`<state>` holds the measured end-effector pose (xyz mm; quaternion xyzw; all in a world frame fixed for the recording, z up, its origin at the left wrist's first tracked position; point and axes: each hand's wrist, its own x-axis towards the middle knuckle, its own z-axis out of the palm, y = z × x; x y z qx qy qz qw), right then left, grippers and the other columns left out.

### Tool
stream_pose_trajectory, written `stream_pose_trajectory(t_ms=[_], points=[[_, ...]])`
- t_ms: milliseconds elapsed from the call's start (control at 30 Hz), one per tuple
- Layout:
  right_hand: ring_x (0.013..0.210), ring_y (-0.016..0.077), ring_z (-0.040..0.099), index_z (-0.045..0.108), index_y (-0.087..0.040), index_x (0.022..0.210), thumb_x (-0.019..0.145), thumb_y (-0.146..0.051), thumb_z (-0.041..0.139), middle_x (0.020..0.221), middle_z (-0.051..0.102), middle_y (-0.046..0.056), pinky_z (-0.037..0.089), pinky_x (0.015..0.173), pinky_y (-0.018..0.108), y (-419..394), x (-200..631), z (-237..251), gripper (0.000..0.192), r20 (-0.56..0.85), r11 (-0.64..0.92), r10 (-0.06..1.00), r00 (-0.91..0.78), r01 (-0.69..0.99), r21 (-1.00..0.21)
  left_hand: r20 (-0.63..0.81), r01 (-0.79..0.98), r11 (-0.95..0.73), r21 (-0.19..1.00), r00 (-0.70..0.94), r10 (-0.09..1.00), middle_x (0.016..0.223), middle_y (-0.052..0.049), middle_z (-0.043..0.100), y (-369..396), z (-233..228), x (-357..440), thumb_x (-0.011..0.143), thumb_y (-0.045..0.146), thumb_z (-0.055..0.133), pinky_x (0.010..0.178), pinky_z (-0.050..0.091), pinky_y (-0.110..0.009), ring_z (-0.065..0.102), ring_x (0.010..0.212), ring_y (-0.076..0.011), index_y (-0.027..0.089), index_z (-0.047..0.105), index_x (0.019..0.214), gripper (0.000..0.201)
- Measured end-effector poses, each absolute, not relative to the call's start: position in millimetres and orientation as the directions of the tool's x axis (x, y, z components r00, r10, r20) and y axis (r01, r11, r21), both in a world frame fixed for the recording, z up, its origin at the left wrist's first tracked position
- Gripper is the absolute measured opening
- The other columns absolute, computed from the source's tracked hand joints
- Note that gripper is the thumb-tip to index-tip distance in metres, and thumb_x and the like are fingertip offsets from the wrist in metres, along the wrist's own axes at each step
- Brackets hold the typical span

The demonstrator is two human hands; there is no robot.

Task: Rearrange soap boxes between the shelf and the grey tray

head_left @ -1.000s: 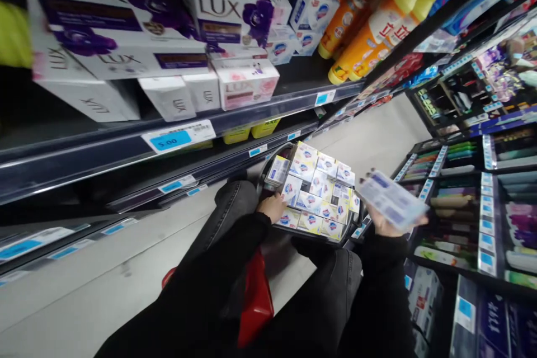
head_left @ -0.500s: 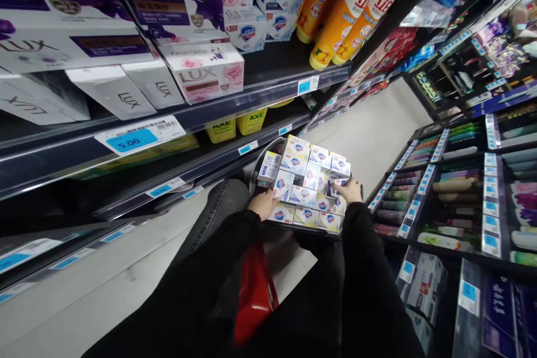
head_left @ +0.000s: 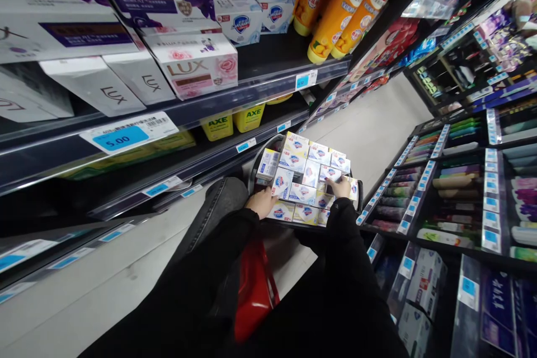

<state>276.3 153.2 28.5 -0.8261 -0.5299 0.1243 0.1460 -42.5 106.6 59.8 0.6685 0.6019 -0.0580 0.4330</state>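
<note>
A dark basket [head_left: 251, 184] in front of my knees is full of small white, blue and yellow soap boxes, stacked in several rows. My left hand [head_left: 262, 203] is closed at the near left, its fingertips against the lower edge of an upright white soap box [head_left: 281, 183]. On the right side of the pile, my right hand [head_left: 341, 187] has its fingers bent on the near edge of a flat white-and-blue soap box [head_left: 330, 173]. Part of that box and of the boxes under it is hidden by the hand.
Shelves on the left hold large LUX soap packs [head_left: 193, 64], more soap boxes [head_left: 239, 22], orange bottles [head_left: 348, 11] and yellow AXE containers [head_left: 218, 127]. A shelf edge [head_left: 247, 145] runs close beside the basket. Right-hand racks [head_left: 457, 184] carry packets. Something red [head_left: 254, 296] hangs below my arms.
My right hand has shifted left and slightly up over the pile. A white-and-blue soap box now lies flat at its fingertips, over the former gap. My left hand stays at the same box.
</note>
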Motion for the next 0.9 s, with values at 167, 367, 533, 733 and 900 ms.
stream_pose_trajectory(t_ms=[167, 367, 533, 733, 900], points=[[0.092, 0.0302, 0.062, 0.066, -0.01, 0.098, 0.059, -0.049, 0.071, 0.097, 0.07, 0.018, 0.048, 0.082, 0.038, 148, 262, 40, 0.056, -0.086, -0.47, 0.874, 0.478, 0.788, -0.398, -0.594, 0.853, 0.087, 0.515, 0.281, 0.754, 0.125, -0.02, 0.063, 107, 54, -41, 0.1, 0.034, 0.037, 0.093, 0.047, -0.035, 0.062, 0.115, -0.0293, 0.006, 0.052, 0.126, 0.041], [0.099, 0.0343, 0.061, 0.065, -0.005, 0.103, 0.062, -0.047, 0.069, 0.102, 0.068, 0.024, 0.047, 0.087, 0.044, 134, 244, 65, 0.059, -0.038, -0.456, 0.873, 0.487, 0.784, -0.422, -0.596, 0.863, 0.097, 0.495, 0.256, 0.761, 0.124, -0.02, 0.064, 103, 54, -42, 0.099, 0.033, 0.039, 0.094, 0.047, -0.034, 0.062, 0.115, -0.029, 0.006, 0.053, 0.128, 0.042], [0.093, 0.0276, 0.064, 0.06, -0.01, 0.119, 0.083, -0.05, 0.055, 0.111, 0.064, 0.02, 0.05, 0.087, 0.045, 159, 187, 141, 0.054, 0.395, -0.064, 0.854, 0.339, 0.821, -0.567, -0.602, 0.845, 0.139, 0.517, 0.243, 0.761, 0.123, -0.019, 0.065, 102, 51, -45, 0.097, 0.031, 0.043, 0.095, 0.048, -0.034, 0.063, 0.114, -0.0275, 0.007, 0.055, 0.127, 0.039], [0.105, 0.0249, 0.06, 0.052, -0.019, 0.129, 0.084, -0.031, 0.06, 0.119, 0.059, 0.015, 0.051, 0.093, 0.043, 268, 45, 262, 0.047, 0.52, 0.598, 0.767, -0.376, 0.712, -0.368, -0.601, 0.827, 0.18, 0.532, 0.219, 0.768, 0.123, -0.019, 0.064, 98, 51, -47, 0.095, 0.032, 0.046, 0.096, 0.047, -0.035, 0.062, 0.116, -0.0286, 0.008, 0.055, 0.126, 0.04], [0.126, 0.0318, 0.045, 0.05, -0.012, 0.128, 0.074, -0.014, 0.066, 0.134, 0.047, 0.02, 0.039, 0.108, 0.052, 353, -27, 283, 0.056, 0.398, 0.702, 0.687, -0.609, 0.697, -0.144, -0.569, 0.818, 0.157, 0.553, 0.233, 0.789, 0.122, -0.02, 0.065, 95, 53, -50, 0.094, 0.032, 0.047, 0.097, 0.047, -0.037, 0.062, 0.115, -0.0311, 0.004, 0.055, 0.126, 0.044]])
